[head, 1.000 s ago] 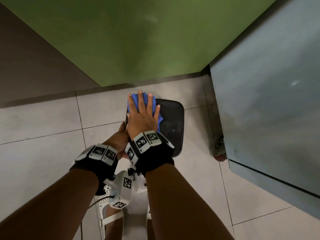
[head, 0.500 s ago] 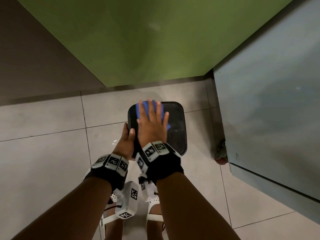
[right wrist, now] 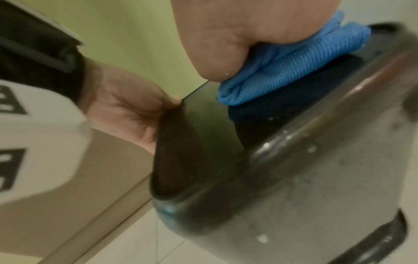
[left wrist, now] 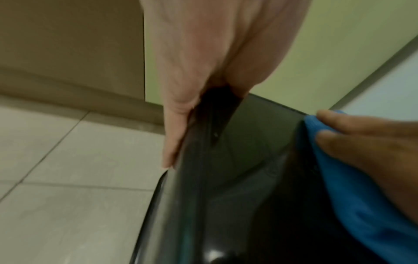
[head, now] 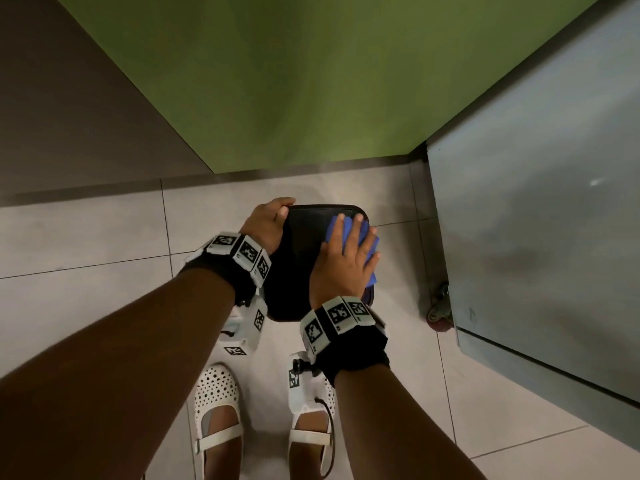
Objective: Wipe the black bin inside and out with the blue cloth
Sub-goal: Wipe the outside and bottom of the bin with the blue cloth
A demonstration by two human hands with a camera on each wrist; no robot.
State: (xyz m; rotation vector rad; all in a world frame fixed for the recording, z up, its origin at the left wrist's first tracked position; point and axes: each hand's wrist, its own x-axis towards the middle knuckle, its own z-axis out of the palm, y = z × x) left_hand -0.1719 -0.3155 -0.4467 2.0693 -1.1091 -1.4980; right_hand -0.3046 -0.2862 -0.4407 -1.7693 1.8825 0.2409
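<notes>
The black bin (head: 301,244) stands on the tiled floor in front of my feet. My left hand (head: 273,216) grips its far left corner, thumb on top and fingers round the edge; the left wrist view shows the palm (left wrist: 203,71) straddling that edge of the bin (left wrist: 248,160). My right hand (head: 346,258) lies flat, fingers straight, pressing the folded blue cloth (head: 370,249) onto the right side of the top. In the right wrist view the cloth (right wrist: 282,67) is bunched under the palm (right wrist: 237,35) against the bin (right wrist: 305,178).
A grey cabinet (head: 536,237) on castors (head: 438,306) stands close to the bin's right. A green panel (head: 311,81) and a brown wall (head: 69,98) rise behind. My white shoes (head: 216,407) are just short of the bin.
My right hand has slid the blue cloth from the left part of the bin's top to its right side. My left hand has moved up from the near left edge to the far left corner.
</notes>
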